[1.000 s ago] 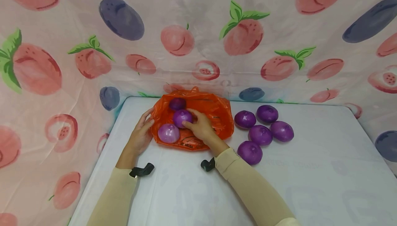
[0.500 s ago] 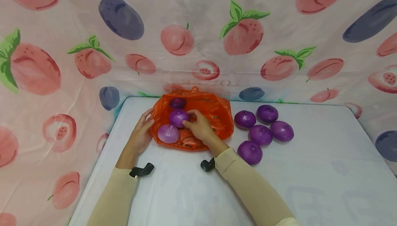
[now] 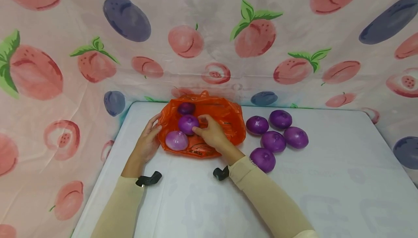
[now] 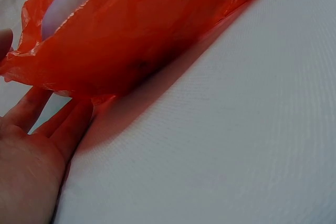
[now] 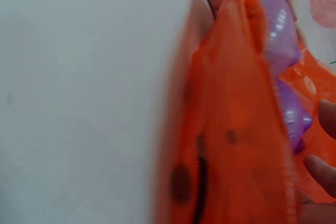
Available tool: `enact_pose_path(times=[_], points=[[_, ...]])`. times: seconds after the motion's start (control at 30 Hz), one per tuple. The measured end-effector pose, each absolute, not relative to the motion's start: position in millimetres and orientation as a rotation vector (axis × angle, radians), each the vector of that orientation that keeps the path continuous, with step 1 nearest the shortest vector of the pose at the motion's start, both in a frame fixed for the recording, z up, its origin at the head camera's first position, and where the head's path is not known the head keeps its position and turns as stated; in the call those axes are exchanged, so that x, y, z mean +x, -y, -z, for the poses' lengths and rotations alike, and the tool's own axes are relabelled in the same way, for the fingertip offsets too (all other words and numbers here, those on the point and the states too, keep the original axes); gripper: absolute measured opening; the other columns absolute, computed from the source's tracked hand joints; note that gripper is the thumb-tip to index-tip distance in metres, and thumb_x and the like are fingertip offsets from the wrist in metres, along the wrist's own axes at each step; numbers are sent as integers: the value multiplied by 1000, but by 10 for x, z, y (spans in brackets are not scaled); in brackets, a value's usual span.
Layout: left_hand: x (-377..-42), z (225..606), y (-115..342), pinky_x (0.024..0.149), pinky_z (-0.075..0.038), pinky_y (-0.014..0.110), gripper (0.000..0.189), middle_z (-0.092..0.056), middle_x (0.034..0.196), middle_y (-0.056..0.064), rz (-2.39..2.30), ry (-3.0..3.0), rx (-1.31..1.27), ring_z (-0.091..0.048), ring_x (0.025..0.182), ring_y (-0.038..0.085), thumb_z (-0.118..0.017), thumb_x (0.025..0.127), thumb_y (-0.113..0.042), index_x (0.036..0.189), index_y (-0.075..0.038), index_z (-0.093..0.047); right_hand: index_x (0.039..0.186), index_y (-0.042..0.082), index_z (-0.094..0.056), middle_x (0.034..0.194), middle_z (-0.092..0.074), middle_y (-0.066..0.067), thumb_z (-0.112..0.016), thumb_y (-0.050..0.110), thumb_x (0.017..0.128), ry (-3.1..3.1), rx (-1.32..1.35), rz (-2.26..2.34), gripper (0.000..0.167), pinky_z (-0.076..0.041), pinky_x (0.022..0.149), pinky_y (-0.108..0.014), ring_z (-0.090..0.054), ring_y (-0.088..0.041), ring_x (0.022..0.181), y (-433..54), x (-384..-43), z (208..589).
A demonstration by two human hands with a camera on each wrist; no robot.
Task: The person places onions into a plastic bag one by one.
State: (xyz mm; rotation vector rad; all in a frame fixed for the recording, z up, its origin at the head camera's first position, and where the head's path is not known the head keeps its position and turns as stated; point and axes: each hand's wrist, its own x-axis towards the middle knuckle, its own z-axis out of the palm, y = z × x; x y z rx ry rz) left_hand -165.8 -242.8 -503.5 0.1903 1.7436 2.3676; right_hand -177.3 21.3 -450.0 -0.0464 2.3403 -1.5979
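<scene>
A pale pink cloth printed with fruit (image 3: 215, 31) backs a white table (image 3: 343, 194). The right hand (image 3: 211, 132) has its fingers parted loosely round nothing, beside a glossy purple onion-shaped bulb (image 3: 188, 124) inside a crumpled orange-red plastic bag (image 3: 225, 113). The left hand (image 3: 148, 143) reaches straight fingers under the bag; its thumb is cut off in the left wrist view, so I cannot tell if it pinches. A paler bulb (image 3: 176, 140) and a shadowed dark bulb (image 3: 186, 108) flank the first; five more purple bulbs (image 3: 273, 142) cluster outside.

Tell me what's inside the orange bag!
Three show: a pale purple onion, a brighter one and, behind, a darker one. The right grip covers part of the bag; anything there is hidden.
</scene>
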Motion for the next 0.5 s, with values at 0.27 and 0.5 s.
enact_pose_path(times=[0.27, 0.5], points=[[-1658, 5027, 2432, 109, -45, 17, 51, -33, 160, 0, -2351, -1762, 170, -37, 145, 15, -45, 110, -24, 159, -29, -32, 146, 19, -48, 155, -48, -7, -71, 33, 97, -2363, -97, 1512, 56, -55, 103, -45, -63, -28, 125, -291, -1672, 4293], [-1666, 5046, 2439, 109, -45, 16, 51, -36, 158, -1, -2356, -1753, 182, -39, 143, 13, -45, 110, -23, 159, -29, -32, 145, 26, -48, 146, -56, -5, -66, 40, 99, -2331, -158, 1526, 51, -57, 99, -46, -66, -25, 121, -447, -1614, 4106]])
